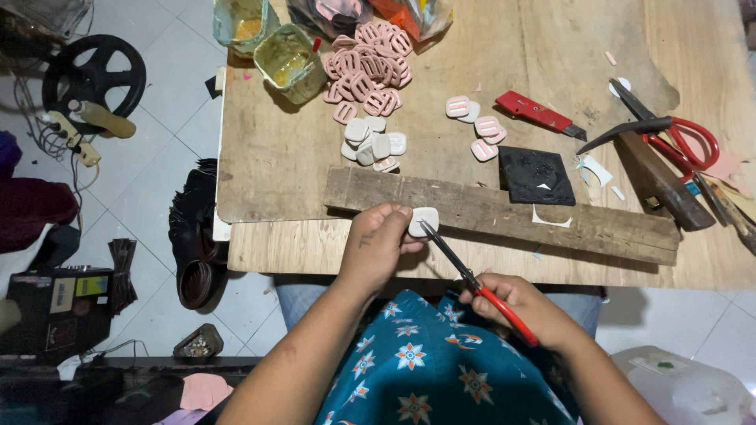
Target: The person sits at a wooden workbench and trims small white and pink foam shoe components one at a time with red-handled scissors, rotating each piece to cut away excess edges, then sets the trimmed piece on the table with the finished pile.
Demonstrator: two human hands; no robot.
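Note:
My left hand pinches a small white rounded square piece over the near edge of the wooden table. My right hand grips red-handled scissors, whose dark blades point up-left and touch the white piece. A pile of pink buckle-shaped pieces lies at the back of the table, with several white pieces just below it.
A wooden plank lies across the table's front. A red utility knife, black square pad, second red scissors and wood-handled tool lie right. Glue tubs stand at the back left.

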